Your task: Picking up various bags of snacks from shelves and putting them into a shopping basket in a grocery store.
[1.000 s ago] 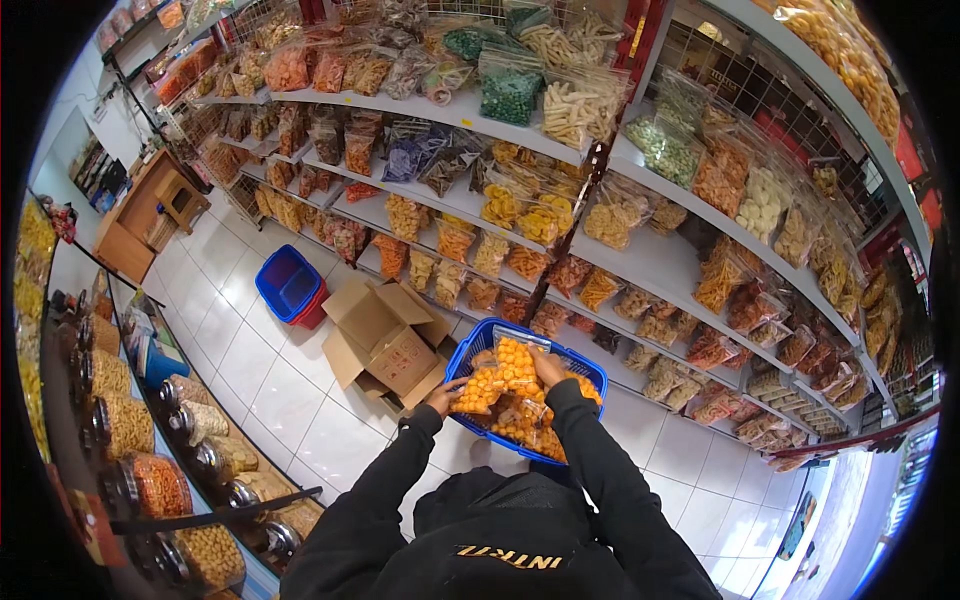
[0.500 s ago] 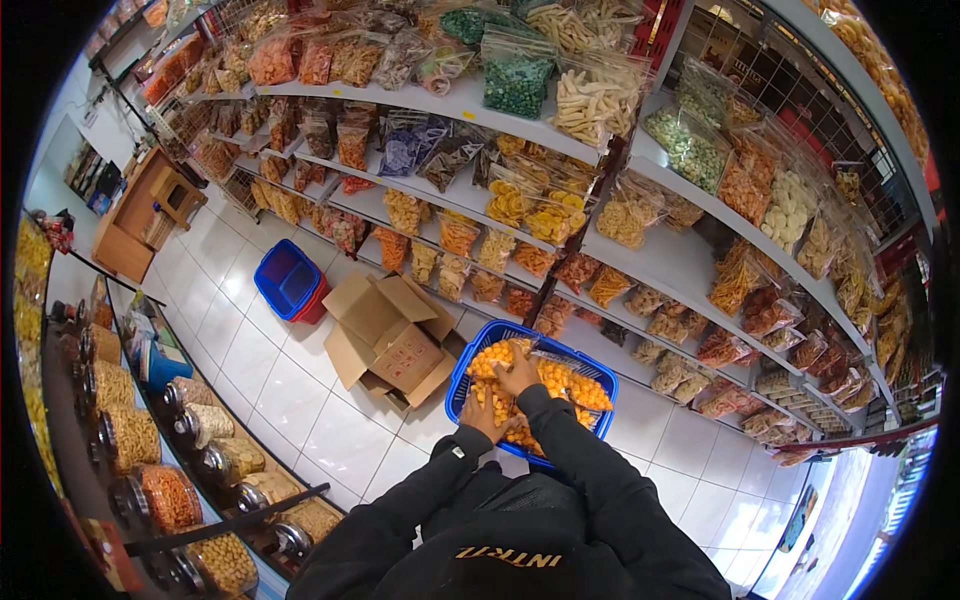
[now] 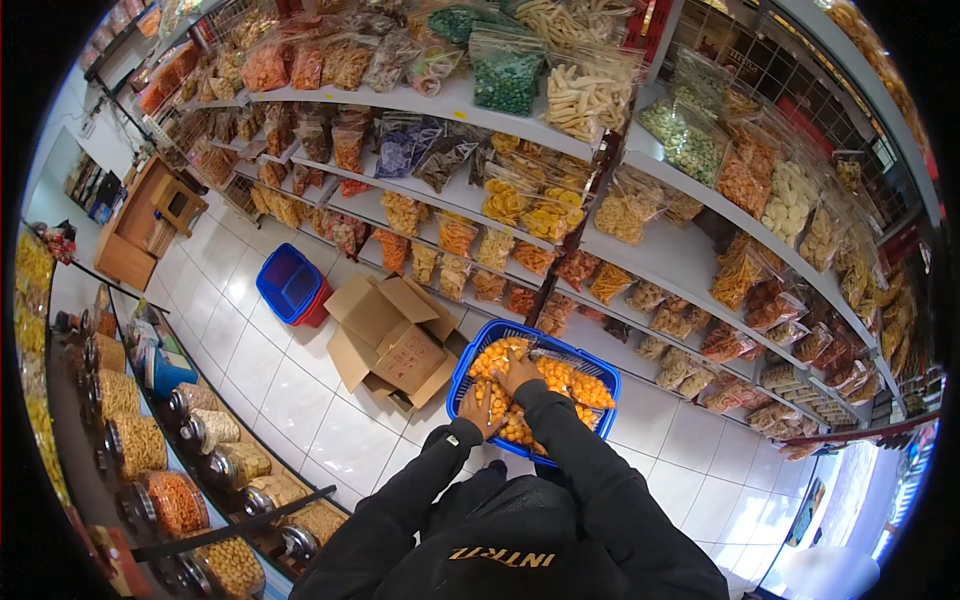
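Note:
In front of me stands a blue plastic basket (image 3: 610, 377) holding several clear bags of round orange snack balls (image 3: 575, 384). Both hands reach into it. My left hand (image 3: 480, 412) is closed on the lower left edge of one bag of orange snack balls (image 3: 492, 362), at the basket's left side. Higher up on the same bag, my right hand (image 3: 519, 376) grips it with bent fingers. The undersides of both hands and parts of the fingertips are hidden.
An open cardboard box (image 3: 400, 345) sits on the tiled floor left of the basket. Beyond it are stacked blue and red bins (image 3: 290, 285). Shelves (image 3: 410, 95) of bagged snacks rise ahead and right. Snack jars (image 3: 175, 500) line the left side.
My left hand has shifted very slightly on the bag and its fingers look a little more bent. My right hand stays nearly in place.

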### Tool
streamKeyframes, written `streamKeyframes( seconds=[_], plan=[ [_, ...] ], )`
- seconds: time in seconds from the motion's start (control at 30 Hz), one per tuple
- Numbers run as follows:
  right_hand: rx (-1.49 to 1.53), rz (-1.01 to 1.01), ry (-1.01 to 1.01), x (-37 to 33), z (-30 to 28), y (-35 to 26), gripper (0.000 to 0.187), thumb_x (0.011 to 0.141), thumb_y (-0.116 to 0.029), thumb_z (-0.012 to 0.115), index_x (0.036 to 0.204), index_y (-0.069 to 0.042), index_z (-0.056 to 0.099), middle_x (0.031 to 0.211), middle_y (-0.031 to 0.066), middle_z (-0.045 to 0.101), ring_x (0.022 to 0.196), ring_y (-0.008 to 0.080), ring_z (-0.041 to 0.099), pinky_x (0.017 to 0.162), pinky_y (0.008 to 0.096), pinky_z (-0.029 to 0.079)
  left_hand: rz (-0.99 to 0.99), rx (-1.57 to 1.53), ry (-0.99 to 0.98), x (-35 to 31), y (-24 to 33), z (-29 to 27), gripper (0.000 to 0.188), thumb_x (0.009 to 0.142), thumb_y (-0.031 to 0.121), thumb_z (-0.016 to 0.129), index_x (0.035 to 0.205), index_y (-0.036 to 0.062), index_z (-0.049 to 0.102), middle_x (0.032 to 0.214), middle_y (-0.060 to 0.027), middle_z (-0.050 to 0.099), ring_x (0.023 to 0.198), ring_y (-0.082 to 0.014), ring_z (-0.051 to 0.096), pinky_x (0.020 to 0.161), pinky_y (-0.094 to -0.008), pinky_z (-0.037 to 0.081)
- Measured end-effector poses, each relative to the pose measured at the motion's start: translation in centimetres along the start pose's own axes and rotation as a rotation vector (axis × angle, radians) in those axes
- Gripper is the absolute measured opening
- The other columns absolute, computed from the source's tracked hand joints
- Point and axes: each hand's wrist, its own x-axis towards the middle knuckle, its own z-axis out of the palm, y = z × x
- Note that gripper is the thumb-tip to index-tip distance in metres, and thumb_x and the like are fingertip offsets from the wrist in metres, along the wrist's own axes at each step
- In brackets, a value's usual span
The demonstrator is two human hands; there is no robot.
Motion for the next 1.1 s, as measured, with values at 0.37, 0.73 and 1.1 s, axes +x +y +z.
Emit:
streamKeyframes(
  seconds=[0.37,0.73,1.1],
  plan=[
    [-0.249,-0.021,0.122,-2.2,1.4,2.2,0.074,0.086,-0.06,0.046,0.145,-0.017,0.032,0.135,0.0248,0.045,0.13,0.041,0.034,0.109,0.0594,0.012,-0.01,0.099,0.076,-0.1,0.0,1.0,0.104,0.074,0.065,0.059,0.148,0.0074,0.014,0.139,-0.0352,0.026,0.125,-0.0503,0.031,0.104,-0.0564,0.025],
    [-0.15,-0.082,0.044,-5.1,-2.9,3.0,0.068,0.09,-0.055,0.044,0.145,-0.017,0.031,0.137,0.0253,0.041,0.13,0.0411,0.034,0.108,0.0571,0.018,-0.058,0.047,0.098,-2.3,1.9,-1.2,0.106,0.069,0.061,0.068,0.143,0.0003,0.022,0.133,-0.0394,0.028,0.122,-0.0515,0.034,0.102,-0.0544,0.029],
    [0.745,-0.369,0.112,-20.7,-25.1,12.8,0.04,0.091,-0.027,0.061,0.121,-0.001,0.054,0.091,0.0087,0.063,0.085,0.0127,0.059,0.076,0.0288,0.048,0.176,-0.625,0.268,5.4,22.2,-11.0,0.041,0.082,0.023,0.07,0.111,-0.0022,0.056,0.101,-0.0179,0.061,0.093,-0.0296,0.061,0.083,-0.0373,0.048]
  ],
)
